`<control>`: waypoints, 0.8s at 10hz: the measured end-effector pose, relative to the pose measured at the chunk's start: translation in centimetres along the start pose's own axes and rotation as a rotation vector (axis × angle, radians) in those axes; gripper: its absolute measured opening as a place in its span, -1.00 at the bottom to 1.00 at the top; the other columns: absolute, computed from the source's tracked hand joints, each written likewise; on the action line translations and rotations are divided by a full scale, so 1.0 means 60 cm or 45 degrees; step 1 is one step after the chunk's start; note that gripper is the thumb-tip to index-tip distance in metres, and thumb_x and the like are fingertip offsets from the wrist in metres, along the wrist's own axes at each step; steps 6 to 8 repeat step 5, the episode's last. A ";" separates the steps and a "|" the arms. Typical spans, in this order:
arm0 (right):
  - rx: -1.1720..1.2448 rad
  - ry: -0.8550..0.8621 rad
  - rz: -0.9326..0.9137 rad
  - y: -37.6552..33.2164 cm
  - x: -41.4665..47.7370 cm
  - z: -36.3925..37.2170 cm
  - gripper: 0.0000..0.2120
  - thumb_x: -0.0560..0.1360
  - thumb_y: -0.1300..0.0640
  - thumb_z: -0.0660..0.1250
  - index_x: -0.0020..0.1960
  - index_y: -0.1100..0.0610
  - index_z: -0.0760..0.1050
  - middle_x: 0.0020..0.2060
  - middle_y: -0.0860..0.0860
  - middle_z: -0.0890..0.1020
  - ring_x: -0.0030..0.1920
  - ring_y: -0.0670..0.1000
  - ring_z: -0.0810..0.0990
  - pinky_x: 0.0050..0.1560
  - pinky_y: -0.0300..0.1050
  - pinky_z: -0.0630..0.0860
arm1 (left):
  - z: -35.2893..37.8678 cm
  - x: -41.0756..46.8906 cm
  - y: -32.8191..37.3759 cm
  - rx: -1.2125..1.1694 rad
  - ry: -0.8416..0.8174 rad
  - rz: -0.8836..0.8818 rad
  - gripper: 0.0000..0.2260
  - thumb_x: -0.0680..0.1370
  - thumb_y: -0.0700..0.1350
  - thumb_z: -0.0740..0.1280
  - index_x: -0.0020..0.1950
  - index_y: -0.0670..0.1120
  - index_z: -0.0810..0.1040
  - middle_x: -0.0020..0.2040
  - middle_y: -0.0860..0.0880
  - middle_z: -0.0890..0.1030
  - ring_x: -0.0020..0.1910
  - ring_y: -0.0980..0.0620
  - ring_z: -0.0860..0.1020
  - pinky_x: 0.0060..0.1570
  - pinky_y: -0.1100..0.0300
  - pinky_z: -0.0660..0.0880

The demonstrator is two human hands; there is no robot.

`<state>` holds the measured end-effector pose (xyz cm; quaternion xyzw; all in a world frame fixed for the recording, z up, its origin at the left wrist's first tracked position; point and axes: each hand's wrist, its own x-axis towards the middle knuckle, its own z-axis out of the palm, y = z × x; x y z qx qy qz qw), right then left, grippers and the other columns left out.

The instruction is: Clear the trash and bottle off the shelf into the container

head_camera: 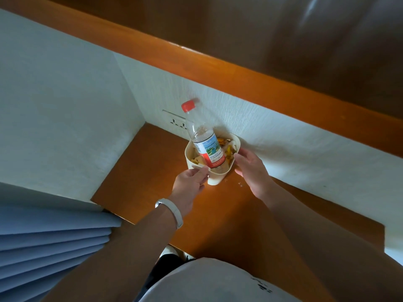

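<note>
Near the frame's centre, on the wooden shelf [218, 210], a cream container [214, 180] holds a clear red-capped bottle [204, 138] leaning upper left among yellowish scraps [227, 149]. Left hand [188, 186] pinches its near rim; right hand [250, 168], half-curled, touches its right side.

- Both forearms are bare, no sleeves down to the wrists.
- A slim white band [172, 211] wraps the left wrist, just behind the grip.
- Light grey top [218, 282] with small dark markings [261, 284]; dark garment below.
</note>
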<state>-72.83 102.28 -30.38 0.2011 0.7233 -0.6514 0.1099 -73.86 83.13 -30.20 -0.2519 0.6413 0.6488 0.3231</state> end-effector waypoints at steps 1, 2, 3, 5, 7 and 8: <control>-0.020 0.027 0.000 -0.003 -0.004 0.000 -0.74 0.61 -0.04 0.25 0.27 -0.06 0.51 0.10 -0.13 0.67 0.13 -0.15 0.63 0.06 -0.18 0.50 | -0.002 -0.007 0.003 0.067 -0.010 0.028 -0.74 0.57 0.11 0.40 0.17 -0.02 0.63 0.12 0.04 0.70 0.16 0.06 0.62 0.22 0.08 0.56; -0.042 0.104 -0.016 -0.015 -0.017 0.001 -0.72 0.57 -0.10 0.30 0.24 -0.07 0.53 0.07 -0.14 0.66 0.07 -0.12 0.64 0.00 -0.21 0.57 | -0.010 -0.024 0.011 0.208 -0.042 0.054 -0.79 0.56 0.19 0.38 0.05 0.08 0.59 0.14 0.02 0.68 0.20 0.03 0.60 0.17 0.09 0.56; -0.161 0.222 -0.061 -0.031 -0.043 -0.002 -0.71 0.55 -0.15 0.31 0.21 -0.06 0.49 0.04 -0.18 0.58 -0.02 -0.15 0.60 -0.24 -0.32 0.52 | -0.021 -0.043 0.018 0.398 -0.024 0.122 -0.72 0.55 0.24 0.35 0.09 0.06 0.60 0.15 -0.04 0.67 0.13 0.07 0.60 0.03 0.13 0.57; -0.644 0.212 -0.295 -0.047 -0.084 -0.007 -0.61 0.59 -0.09 0.25 0.38 -0.01 0.38 0.22 -0.10 0.48 -0.02 -0.20 0.49 -0.16 -0.42 0.36 | -0.048 -0.098 0.028 0.754 0.105 0.447 -0.58 0.60 0.13 0.34 0.43 0.04 0.47 0.30 0.11 0.58 0.13 0.20 0.55 -0.06 0.27 0.49; -0.644 0.212 -0.295 -0.047 -0.084 -0.007 -0.61 0.59 -0.09 0.25 0.38 -0.01 0.38 0.22 -0.10 0.48 -0.02 -0.20 0.49 -0.16 -0.42 0.36 | -0.048 -0.098 0.028 0.754 0.105 0.447 -0.58 0.60 0.13 0.34 0.43 0.04 0.47 0.30 0.11 0.58 0.13 0.20 0.55 -0.06 0.27 0.49; -0.644 0.212 -0.295 -0.047 -0.084 -0.007 -0.61 0.59 -0.09 0.25 0.38 -0.01 0.38 0.22 -0.10 0.48 -0.02 -0.20 0.49 -0.16 -0.42 0.36 | -0.048 -0.098 0.028 0.754 0.105 0.447 -0.58 0.60 0.13 0.34 0.43 0.04 0.47 0.30 0.11 0.58 0.13 0.20 0.55 -0.06 0.27 0.49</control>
